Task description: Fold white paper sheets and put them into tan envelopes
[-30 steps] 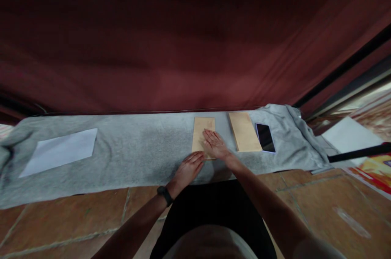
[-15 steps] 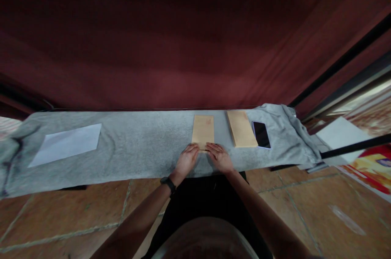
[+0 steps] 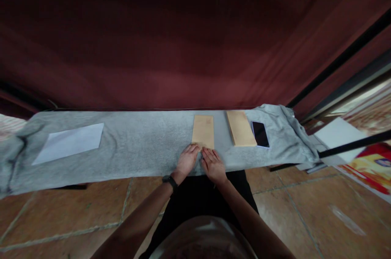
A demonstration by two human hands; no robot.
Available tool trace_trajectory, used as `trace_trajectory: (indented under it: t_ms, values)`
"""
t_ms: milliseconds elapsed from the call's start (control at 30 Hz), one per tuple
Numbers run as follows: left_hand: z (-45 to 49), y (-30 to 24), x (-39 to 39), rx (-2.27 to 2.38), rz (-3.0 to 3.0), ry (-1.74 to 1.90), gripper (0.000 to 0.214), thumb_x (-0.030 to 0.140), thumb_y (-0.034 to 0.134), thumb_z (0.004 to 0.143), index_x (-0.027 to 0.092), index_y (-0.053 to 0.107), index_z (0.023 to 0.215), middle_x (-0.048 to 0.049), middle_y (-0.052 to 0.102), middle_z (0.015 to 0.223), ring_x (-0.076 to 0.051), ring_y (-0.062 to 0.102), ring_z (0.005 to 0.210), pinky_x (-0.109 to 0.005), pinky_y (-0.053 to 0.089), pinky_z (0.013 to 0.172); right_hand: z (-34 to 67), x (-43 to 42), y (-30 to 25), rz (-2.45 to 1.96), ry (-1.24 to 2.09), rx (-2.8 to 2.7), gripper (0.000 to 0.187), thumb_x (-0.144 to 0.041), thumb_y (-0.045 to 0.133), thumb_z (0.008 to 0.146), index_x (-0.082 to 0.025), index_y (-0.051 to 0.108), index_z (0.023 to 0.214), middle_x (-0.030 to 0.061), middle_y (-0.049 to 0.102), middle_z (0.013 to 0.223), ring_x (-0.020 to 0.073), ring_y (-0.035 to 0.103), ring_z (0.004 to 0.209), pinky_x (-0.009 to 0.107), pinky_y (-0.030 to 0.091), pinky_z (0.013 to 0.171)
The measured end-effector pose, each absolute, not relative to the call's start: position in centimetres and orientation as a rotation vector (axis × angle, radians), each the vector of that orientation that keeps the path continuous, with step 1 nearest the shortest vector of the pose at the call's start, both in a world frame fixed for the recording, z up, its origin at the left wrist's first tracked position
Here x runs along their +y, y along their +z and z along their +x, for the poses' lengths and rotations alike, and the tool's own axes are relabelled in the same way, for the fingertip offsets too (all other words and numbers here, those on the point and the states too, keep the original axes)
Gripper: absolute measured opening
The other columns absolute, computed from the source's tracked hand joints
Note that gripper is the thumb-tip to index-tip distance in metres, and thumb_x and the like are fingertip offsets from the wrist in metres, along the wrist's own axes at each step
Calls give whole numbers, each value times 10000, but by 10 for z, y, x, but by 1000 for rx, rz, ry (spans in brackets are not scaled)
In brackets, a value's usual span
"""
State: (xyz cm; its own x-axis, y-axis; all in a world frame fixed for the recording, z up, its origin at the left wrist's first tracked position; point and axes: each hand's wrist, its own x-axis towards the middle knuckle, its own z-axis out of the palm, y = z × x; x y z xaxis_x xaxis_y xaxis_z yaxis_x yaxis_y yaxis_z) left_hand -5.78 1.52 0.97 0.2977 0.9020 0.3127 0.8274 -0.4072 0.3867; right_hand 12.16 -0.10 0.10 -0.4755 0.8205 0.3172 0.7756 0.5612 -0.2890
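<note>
A brown paper envelope (image 3: 204, 128) lies lengthwise in front of me on the grey cloth, with a small faint print near its far right corner. My left hand (image 3: 187, 159) is at its near left corner, fingers closed over the edge. Beside it, my right hand (image 3: 214, 165) rests its outstretched fingers on the middle of the near edge, almost touching the left fingertips. The fingers cover part of that edge, so the fold there is hard to make out.
To the right lies a thick stack of brown envelopes (image 3: 241, 128), with a dark-screened phone (image 3: 260, 134) against it. A white sheet of paper (image 3: 70, 143) is at the left. Grey cloth (image 3: 146, 145) covers the narrow bench, backed by a dark red curtain (image 3: 183, 55).
My right hand has slid left along the envelope's near edge, from the right corner to the middle. My left hand has stayed nearly in place at the left corner.
</note>
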Motion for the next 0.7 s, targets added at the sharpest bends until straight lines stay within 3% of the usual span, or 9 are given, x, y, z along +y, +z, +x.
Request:
trace_trajectory:
  t_ms: [200, 433, 700]
  values:
    - [-54, 12, 1, 1484, 2595, 615, 461, 256, 434, 981, 129, 489, 1421, -136, 552, 1459, -220, 479, 1388, -418, 377, 1169, 121, -4, -1, -1383, 121, -2330, 464, -272, 356, 1034, -150, 510, 1455, 90, 521, 1485, 230, 483, 1387, 445, 288, 1215]
    - [-47, 11, -12, 1582, 2606, 523, 548, 339, 400, 996, 100, 393, 1490, -176, 455, 1532, -265, 378, 1458, -460, 320, 1198, 130, -7, -4, -1425, 87, -2299, 467, -245, 346, 1030, -141, 506, 1456, 105, 512, 1492, 241, 473, 1393, 449, 266, 1212]
    - [-33, 26, -6, 1423, 2693, 346, 610, 344, 324, 1014, 39, 266, 1538, -186, 280, 1621, -240, 170, 1535, -433, 139, 1257, 137, -9, -9, -1401, 11, -2301, 479, -197, 346, 1021, -116, 477, 1474, 128, 520, 1484, 255, 460, 1400, 470, 262, 1198]
